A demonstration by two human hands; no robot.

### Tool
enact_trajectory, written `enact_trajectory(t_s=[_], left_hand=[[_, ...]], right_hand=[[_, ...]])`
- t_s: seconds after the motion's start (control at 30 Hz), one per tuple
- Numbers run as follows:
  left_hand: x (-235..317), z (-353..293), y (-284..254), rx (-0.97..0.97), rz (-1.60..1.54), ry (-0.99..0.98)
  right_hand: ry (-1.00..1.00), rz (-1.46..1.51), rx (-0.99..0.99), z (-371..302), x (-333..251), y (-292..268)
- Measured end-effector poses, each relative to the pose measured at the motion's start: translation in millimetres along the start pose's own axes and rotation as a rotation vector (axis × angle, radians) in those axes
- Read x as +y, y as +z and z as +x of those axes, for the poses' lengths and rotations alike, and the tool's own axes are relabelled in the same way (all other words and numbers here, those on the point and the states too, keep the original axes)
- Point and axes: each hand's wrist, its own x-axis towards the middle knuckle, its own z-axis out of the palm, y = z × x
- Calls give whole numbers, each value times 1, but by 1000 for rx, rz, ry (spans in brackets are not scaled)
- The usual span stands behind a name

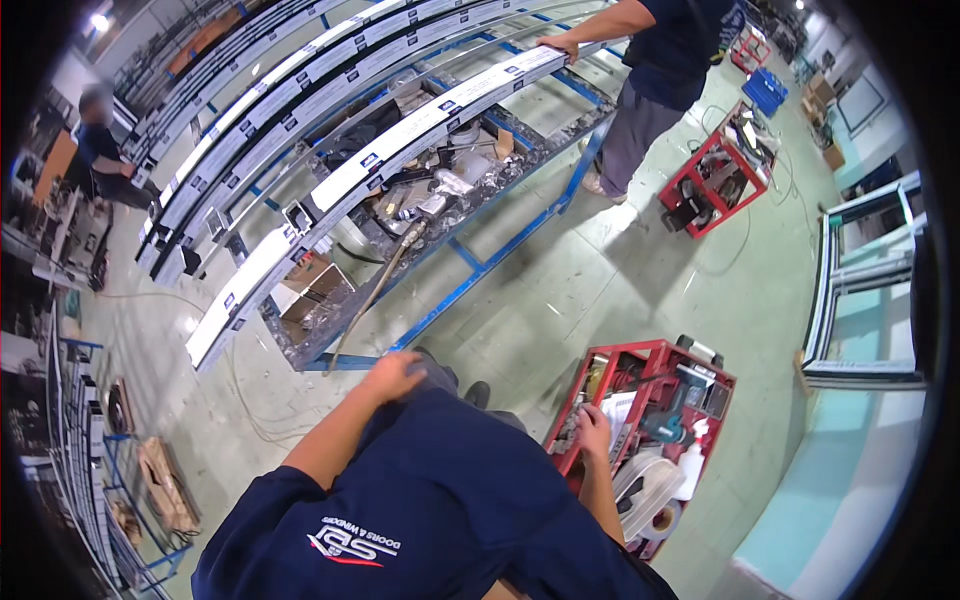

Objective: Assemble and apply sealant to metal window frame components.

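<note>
My left hand (393,376) rests against the front of my trousers, fingers loosely stretched, with nothing seen in it. My right hand (594,430) is over the left side of a red tool cart (655,350), its fingers bent together above a compartment of small parts. Whatever those fingers hold, if anything, is too small to make out. Beside that hand lies a white paper (617,410). Farther right in the cart are a teal cordless drill (664,424), a white spray bottle (691,466) and a roll of tape (662,522).
Ahead stands a blue-framed workbench (480,270), its shelf cluttered with tools and scraps. Long white-wrapped profiles (410,130) lie across it. A co-worker (650,90) touches their far end; another person (110,150) stands far left. A second red cart (720,175) and window frames (865,290) are right.
</note>
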Motion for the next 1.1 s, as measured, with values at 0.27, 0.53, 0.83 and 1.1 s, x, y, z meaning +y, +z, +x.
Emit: enact_trajectory(t_s=[0.27, 0.53, 0.83, 1.1], left_hand=[[-49, 61, -135, 979, 149, 127], [-140, 69, -191, 1245, 218, -343], [-164, 138, -251, 1244, 140, -402], [-197, 153, -274, 979, 162, -632]], right_hand=[[-187, -102, -231, 132, -145, 102], [-232, -392, -500, 187, -260, 226], [-605, -676, -652, 262, -382, 353], [-1235, -673, -753, 280, -515, 518]])
